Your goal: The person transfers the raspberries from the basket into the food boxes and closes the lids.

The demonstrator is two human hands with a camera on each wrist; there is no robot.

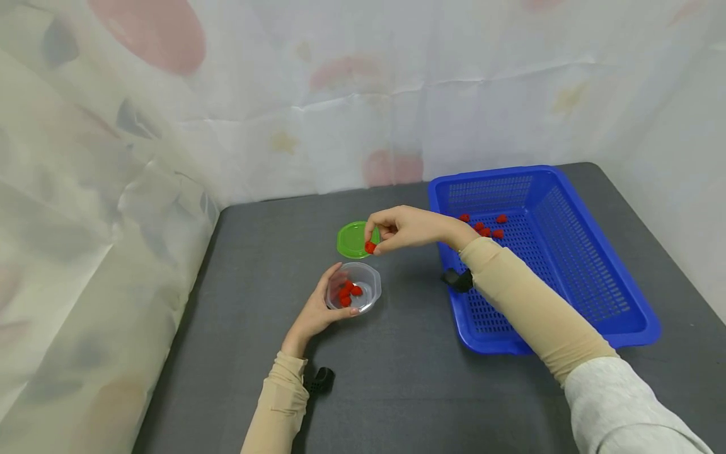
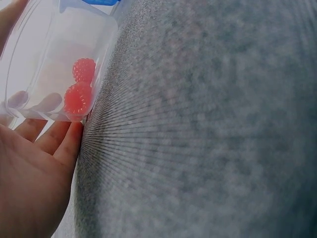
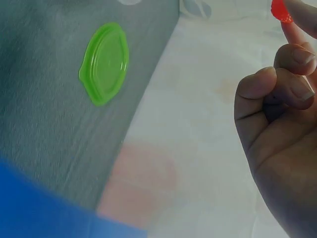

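Observation:
A clear plastic tub [image 1: 371, 287] stands on the grey table, and my left hand [image 1: 317, 313] grips its left side, thumb along the near wall and fingers round the far side. Several red raspberries [image 1: 346, 301] lie in the tub; two raspberries [image 2: 79, 96] show through its wall in the left wrist view. Between thumb and forefinger my right hand [image 1: 411, 228] pinches one raspberry [image 1: 370, 247], held in the air beyond the tub. In the right wrist view that raspberry [image 3: 281, 11] is at the fingertips, with the other fingers curled in.
A green lid [image 1: 351, 241] lies flat on the table just beyond the tub, partly behind my right hand. To the right stands a large blue basket [image 1: 590, 246] with several raspberries [image 1: 498, 233] in it, under my right forearm. A patterned curtain [image 1: 351, 126] hangs behind the table.

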